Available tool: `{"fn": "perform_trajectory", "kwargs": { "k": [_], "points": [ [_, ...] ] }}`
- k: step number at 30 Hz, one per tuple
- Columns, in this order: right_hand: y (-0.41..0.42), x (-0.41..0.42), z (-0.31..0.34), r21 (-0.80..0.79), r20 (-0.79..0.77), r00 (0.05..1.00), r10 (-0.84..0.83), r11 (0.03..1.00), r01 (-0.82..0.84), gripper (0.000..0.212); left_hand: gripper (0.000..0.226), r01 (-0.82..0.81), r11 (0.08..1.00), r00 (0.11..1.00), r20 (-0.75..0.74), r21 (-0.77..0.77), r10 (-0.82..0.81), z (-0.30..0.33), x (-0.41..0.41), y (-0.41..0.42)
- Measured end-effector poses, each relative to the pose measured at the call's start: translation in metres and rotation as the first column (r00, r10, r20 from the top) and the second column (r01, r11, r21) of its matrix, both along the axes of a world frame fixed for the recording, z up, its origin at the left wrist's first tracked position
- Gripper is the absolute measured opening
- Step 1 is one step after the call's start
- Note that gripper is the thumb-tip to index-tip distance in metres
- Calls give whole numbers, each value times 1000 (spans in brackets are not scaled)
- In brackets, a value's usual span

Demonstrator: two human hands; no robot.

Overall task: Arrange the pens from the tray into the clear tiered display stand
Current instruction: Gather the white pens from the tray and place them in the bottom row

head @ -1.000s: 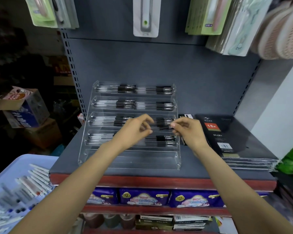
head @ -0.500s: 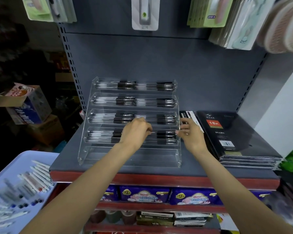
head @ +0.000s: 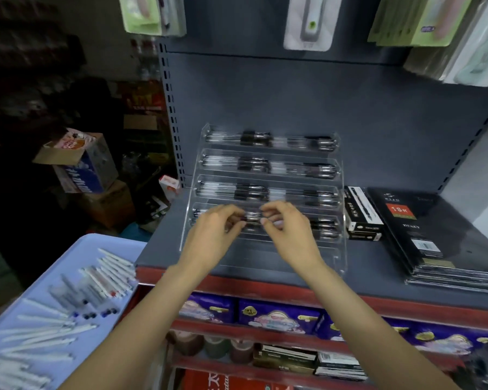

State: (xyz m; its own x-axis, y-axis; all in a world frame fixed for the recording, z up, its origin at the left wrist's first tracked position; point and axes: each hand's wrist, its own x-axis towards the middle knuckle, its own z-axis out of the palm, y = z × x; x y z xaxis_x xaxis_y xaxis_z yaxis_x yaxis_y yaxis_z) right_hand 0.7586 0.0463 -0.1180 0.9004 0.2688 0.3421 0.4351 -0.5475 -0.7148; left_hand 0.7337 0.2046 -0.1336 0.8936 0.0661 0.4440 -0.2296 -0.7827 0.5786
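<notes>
- A clear tiered display stand was seen on a grey shelf, with five steps counted from back to front.
- Four of the steps were filled with black-and-clear pens, laid lengthwise in two groups per step; the lowest front step appeared bare. An exact count of pens in the stand could not be made, because they were blurred and overlapping.
- Both hands were held together over the fourth step. The left hand and the right hand had their fingers curled, and a short dark pen seemed to be pinched between them, one end to each hand; the blur left this somewhat uncertain.
- A pale blue tray was seen at the lower left, well apart from the stand. Many white pens were lying loose in it, with red, blue or dark tips; more than twenty could be made out, no firm number.
- The task was judged roughly two-thirds done: one step was left to fill, and much of the tray's stock was not yet moved.
- Beside the stand, two black pen boxes and one stack of black diaries were noted.
</notes>
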Motion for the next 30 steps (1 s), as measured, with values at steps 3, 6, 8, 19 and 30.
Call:
{"fn": "perform_trajectory", "kwargs": {
  "k": [3,6,8,19,30],
  "points": [
    [60,-21,-8,-4,-52,993,102,995,-102,20,19,-104,995,994,-18,-6,104,-14,-33,59],
    [127,-49,-23,-8,-94,974,206,978,-208,20,19,-227,973,969,-111,-43,222,-31,-68,127],
    [173,-68,-38,-11,-138,956,258,965,-262,21,18,-299,953,941,-187,-57,284,-47,-91,175],
    [335,-115,-166,-386,-482,860,168,841,-380,37,36,-215,964,738,-620,158,266,-159,-166,358],
    [393,-105,-199,-586,-383,917,110,738,-333,37,57,51,928,650,-718,368,249,-204,-166,402]
  ]
}}
